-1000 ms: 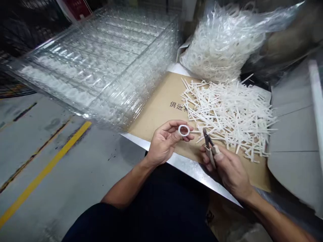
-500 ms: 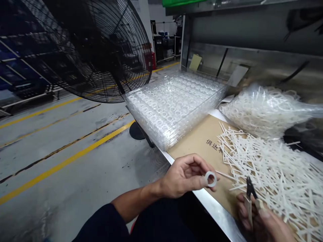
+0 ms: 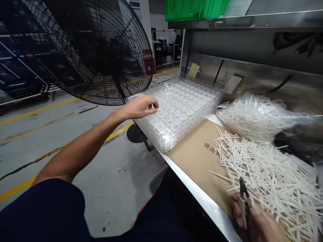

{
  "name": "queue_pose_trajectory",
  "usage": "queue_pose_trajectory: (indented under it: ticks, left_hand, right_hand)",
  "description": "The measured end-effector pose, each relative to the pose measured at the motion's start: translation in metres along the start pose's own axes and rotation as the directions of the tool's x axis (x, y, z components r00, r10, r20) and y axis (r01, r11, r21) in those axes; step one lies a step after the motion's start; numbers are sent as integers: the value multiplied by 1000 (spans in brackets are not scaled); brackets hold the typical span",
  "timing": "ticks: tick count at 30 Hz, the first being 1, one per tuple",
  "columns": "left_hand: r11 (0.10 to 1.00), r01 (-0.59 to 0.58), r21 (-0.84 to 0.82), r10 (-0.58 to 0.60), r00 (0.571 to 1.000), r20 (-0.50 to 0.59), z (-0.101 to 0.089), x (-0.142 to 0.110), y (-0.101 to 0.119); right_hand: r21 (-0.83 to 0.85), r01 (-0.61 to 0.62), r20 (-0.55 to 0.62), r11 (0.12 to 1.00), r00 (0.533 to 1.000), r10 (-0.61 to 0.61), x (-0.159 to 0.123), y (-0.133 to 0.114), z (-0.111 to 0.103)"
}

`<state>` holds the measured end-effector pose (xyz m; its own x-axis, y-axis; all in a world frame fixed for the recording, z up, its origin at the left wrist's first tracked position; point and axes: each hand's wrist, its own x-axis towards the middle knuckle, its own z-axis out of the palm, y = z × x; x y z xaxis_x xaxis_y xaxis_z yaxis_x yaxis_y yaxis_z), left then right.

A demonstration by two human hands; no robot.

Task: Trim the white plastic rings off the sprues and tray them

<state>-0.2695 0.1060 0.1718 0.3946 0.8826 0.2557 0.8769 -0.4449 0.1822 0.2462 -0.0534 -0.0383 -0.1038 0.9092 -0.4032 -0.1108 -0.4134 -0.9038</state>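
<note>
L hand (image 3: 140,107) pinched narrow over stacked clear plastic trays (image 3: 183,107), anything held too small to tell; R hand (image 3: 253,220) gripped side cutters (image 3: 242,201) at edge of white plastic runners (image 3: 267,178) on cardboard sheet (image 3: 194,161).

Plastic trays (image 3: 179,111) left of cardboard (image 3: 193,161)

Dim indoor light, glare along the steel tabletop edge (image 3: 199,198), shadow over the right hand (image 3: 254,218), edges bowed by wide-angle distortion.

One left hand (image 3: 140,107), one right hand (image 3: 253,218), one side cutter (image 3: 242,190), one fan (image 3: 88,53), one tray stack (image 3: 181,107).
</note>
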Motion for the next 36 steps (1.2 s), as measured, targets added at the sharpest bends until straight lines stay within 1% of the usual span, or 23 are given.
queue_pose_trajectory:
  ticks: [2,4,7,9,10,12,14,16,17,18,19,20,21,23,24,26,29,31,33,35,36]
  left_hand:
    - [998,-17,62,13,997,75,4,10,-9]
    - [994,-30,103,17,992,122,8,16,-12]
    - [987,-56,150,34,988,148,10,20,-14]
    - [982,-58,178,32,988,150,5,18,-14]
    - [980,-48,194,22,991,134,2,17,-11]
    - [976,-21,215,8,998,62,-6,10,0]
    - [981,-11,196,21,999,-49,-10,2,24]
    - [989,-40,141,65,983,-173,-7,-8,59]
    - [992,-58,110,83,969,-233,-3,-14,78]
    - [993,-89,76,108,950,-292,3,-19,96]
    - [991,-122,49,131,931,-341,10,-24,113]
    - [988,-154,18,150,915,-373,18,-27,129]
    - [980,-198,-16,175,898,-405,26,-29,143]
    - [954,-282,-100,217,884,-413,41,-28,168]
    - [936,-320,-144,243,887,-393,48,-24,180]
    - [897,-385,-218,306,896,-323,60,-12,200]
    - [852,-447,-273,401,892,-211,75,13,224]
    - [849,-458,-262,452,888,-86,89,31,235]
    - [853,-474,-220,500,862,84,106,46,243]
    - [843,-505,-183,537,807,245,127,58,250]
    - [839,-518,-169,544,782,303,138,62,253]
  right_hand:
    - [-10,22,-10,1000,1000,-22,-2,-2,5]
    - [-28,51,-11,998,999,-51,-4,-5,10]
    - [-63,87,11,994,996,-87,-5,-8,15]
    - [-88,106,34,990,994,-103,-4,-9,16]
    - [-99,118,43,988,992,-115,-4,-10,18]
    - [-122,159,56,980,987,-154,-5,-13,22]
    - [-165,226,73,960,974,-216,-9,-18,30]
    - [-254,316,112,914,948,-297,-16,-25,40]
    - [-319,365,130,875,931,-341,-19,-29,44]
    - [-398,434,170,808,901,-400,-22,-33,48]
    - [-482,534,248,694,843,-477,-23,-36,51]
    - [-564,631,323,532,762,-561,-23,-38,53]
    - [-614,703,412,357,673,-615,-22,-39,53]
    - [-640,735,478,225,610,-633,-18,-37,53]
    - [-648,741,503,176,590,-632,-16,-35,52]
    - [-663,740,535,109,571,-623,-12,-29,51]
    - [-683,730,573,22,554,-604,-10,-25,50]
    - [-689,725,592,-16,550,-589,-10,-25,50]
    - [-690,722,610,-46,548,-572,-11,-27,51]
    - [-691,720,627,-69,548,-554,-11,-29,52]
    - [-691,719,632,-77,549,-546,-12,-29,52]
